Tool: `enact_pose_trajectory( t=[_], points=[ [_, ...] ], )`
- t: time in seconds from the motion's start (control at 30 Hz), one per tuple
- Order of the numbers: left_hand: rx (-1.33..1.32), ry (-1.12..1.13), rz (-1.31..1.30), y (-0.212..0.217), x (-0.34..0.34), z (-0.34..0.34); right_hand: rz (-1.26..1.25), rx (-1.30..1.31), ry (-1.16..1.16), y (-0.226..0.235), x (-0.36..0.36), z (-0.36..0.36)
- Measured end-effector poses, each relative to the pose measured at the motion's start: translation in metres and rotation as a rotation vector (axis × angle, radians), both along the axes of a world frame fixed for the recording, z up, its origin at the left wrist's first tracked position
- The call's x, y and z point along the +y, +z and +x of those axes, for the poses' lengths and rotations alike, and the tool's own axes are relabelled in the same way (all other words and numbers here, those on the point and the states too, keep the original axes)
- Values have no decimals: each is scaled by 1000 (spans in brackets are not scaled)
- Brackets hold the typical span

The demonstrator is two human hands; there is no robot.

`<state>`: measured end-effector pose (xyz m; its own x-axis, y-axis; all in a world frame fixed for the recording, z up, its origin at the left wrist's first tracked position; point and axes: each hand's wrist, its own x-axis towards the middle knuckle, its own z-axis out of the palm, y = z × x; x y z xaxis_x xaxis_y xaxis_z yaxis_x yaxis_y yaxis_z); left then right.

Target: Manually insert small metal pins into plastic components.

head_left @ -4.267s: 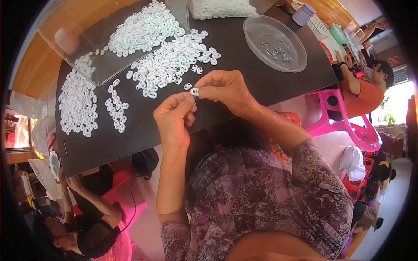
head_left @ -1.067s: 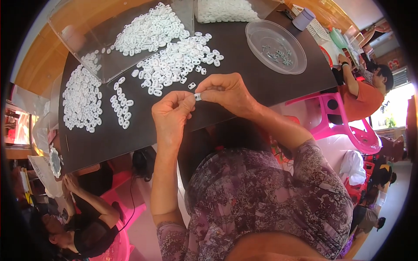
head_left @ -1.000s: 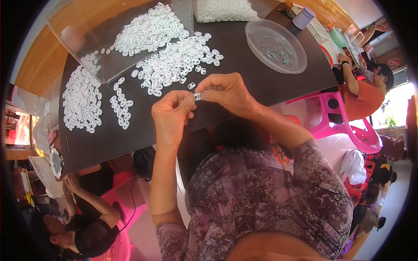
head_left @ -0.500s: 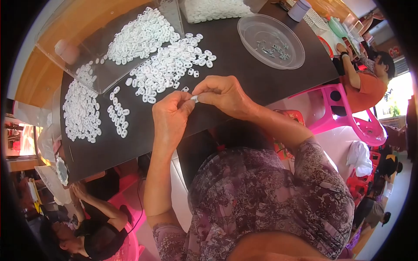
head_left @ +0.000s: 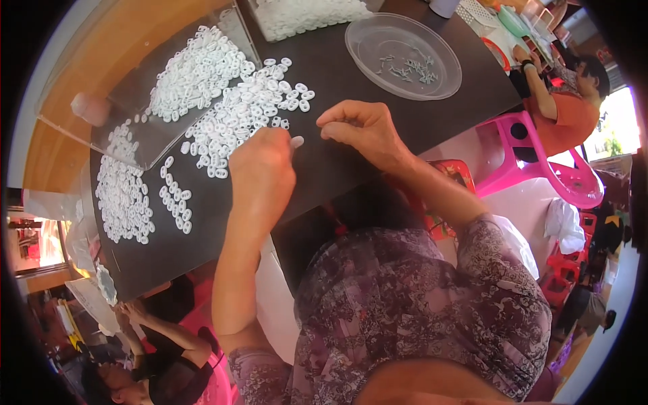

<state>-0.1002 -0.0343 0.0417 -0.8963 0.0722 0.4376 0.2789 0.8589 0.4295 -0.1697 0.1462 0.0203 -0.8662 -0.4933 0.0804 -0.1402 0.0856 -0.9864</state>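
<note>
My left hand [head_left: 262, 172] is turned back-side up, its fingers closed over a small white oval plastic piece [head_left: 297, 141] that peeks out by the fingertips. To its right, my right hand [head_left: 368, 133] is pinched, thumb against curled fingers; what it holds, if anything, I cannot make out. The two hands are apart above the dark table [head_left: 320, 182]. Just beyond my left hand spreads a heap of white two-holed oval pieces [head_left: 236, 111]. Small metal screw-like pins [head_left: 413, 69] lie in a round clear plastic dish [head_left: 378, 82] past my right hand.
A tilted clear plastic bin [head_left: 101, 145] holds another heap of white pieces [head_left: 199, 71]. More lie at the left [head_left: 121, 196], beside a short group [head_left: 175, 202]. A bag of pieces [head_left: 304, 17] is at the far edge. Co-workers sit left and right, near a pink chair [head_left: 503, 152].
My hands have separated: the right has moved right, away from the left. The left hand has turned its back upward, keeping the white piece. The whole view has shifted slightly.
</note>
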Motion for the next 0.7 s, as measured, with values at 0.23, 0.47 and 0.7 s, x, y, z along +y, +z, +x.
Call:
enact_pose_trajectory(
  t=[0.23,0.47,0.7],
  points=[
    [-726,57,924,22,-10,-3,-2,90,76,0,-8,4],
    [-765,63,991,17,-11,-3,-10,125,181,3,-15,6],
    [-743,38,1301,-1,-21,3,-138,-192,214,3,-24,4]
  ],
)
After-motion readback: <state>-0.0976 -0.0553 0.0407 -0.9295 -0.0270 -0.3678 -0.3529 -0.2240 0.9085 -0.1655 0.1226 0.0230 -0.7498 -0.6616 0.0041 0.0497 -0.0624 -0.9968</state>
